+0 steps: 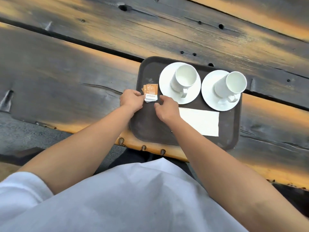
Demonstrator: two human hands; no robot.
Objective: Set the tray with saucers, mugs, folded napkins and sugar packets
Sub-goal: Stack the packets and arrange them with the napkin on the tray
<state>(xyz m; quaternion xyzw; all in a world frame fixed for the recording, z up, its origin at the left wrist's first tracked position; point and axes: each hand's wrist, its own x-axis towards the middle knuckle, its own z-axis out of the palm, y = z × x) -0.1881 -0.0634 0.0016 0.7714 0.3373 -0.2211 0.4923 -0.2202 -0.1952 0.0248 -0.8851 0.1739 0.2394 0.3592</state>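
Sugar packets (151, 93): fanned orange-white paper stack, laid at the left of the dark, matte, rounded tray (145, 129).
Left hand (132, 99): the stack's edge is pinched by curled fingers.
Right hand (165, 108): loosely curled beside it; grip cannot be told.

**Both hands forward, close together**

The two bare forearms reach forward. The left hand (132, 99) pinches the stack of sugar packets (151, 93) at its edge. The right hand (167, 108) is just beside it, palm down, fingers loosely curled.

A dark plank table (83, 67) streaked with orange spans twelve o'clock. Grey paving (16, 136) shows at nine o'clock. A white shirt (133, 198) lies at six.
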